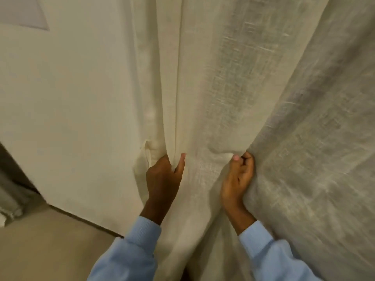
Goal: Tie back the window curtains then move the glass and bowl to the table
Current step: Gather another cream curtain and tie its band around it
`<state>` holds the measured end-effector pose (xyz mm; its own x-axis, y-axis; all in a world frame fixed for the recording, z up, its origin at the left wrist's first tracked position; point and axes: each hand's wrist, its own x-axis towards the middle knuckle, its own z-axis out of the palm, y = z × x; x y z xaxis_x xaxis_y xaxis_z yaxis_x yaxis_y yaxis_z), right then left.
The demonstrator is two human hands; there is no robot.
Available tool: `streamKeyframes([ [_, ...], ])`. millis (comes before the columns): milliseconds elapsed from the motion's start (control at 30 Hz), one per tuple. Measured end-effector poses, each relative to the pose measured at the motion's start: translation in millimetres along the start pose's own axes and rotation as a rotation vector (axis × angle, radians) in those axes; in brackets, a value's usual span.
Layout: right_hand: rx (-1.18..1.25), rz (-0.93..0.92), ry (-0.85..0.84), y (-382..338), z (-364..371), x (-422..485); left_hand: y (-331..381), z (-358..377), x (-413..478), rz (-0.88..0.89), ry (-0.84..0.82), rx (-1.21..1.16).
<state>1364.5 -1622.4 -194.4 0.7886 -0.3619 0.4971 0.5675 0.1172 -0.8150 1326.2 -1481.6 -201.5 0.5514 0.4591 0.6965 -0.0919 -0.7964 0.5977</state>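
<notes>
Two hands bunch up the curtain (203, 88).

The left hand (163, 175) pinches a fold of the curtain, with the thumb in front and the rest of the hand tucked behind the cloth. The right hand (237, 177) has its fingers (248, 160) curled tight round another bunch of cloth, near the left one. The curtain hangs right in front, next to the wall (67, 94). A small cloth loop (147, 154) sits just left of the left hand. It may be the tie, but I cannot tell. To do this step well, I think the hands should pull all the folds into one neat bunch. Then one hand should hold it firm while the other wraps the tie round. If a hand lets go too soon, the cloth may slip loose. The glass and bowl are not in sight.
</notes>
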Motion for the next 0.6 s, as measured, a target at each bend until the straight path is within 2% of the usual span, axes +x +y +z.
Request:
streamKeyframes([
  [67, 0.037, 0.049, -0.085, -3.2, -5.6, -5.1, 9.5, -3.6, -4.7, -0.035, -0.021, 0.041],
  [167, -0.075, 0.034, -0.163, -3.7, -10.8, -10.9, 19.8, -10.8, -9.0, -0.129, -0.05, 0.044],
  [300, -0.196, -0.007, -0.106, 8.3, -13.6, -8.8, 21.2, -13.4, -16.5, -0.052, -0.046, 0.066],
  [433, -0.165, 0.069, -0.122, 9.8, -15.8, -4.1, 29.0, -12.9, -28.9, -0.034, -0.08, 0.039],
  [600, -0.12, 0.019, -0.417, 6.2, -30.7, -13.0, 66.2, -14.2, -52.1, -0.094, -0.146, 0.012],
])
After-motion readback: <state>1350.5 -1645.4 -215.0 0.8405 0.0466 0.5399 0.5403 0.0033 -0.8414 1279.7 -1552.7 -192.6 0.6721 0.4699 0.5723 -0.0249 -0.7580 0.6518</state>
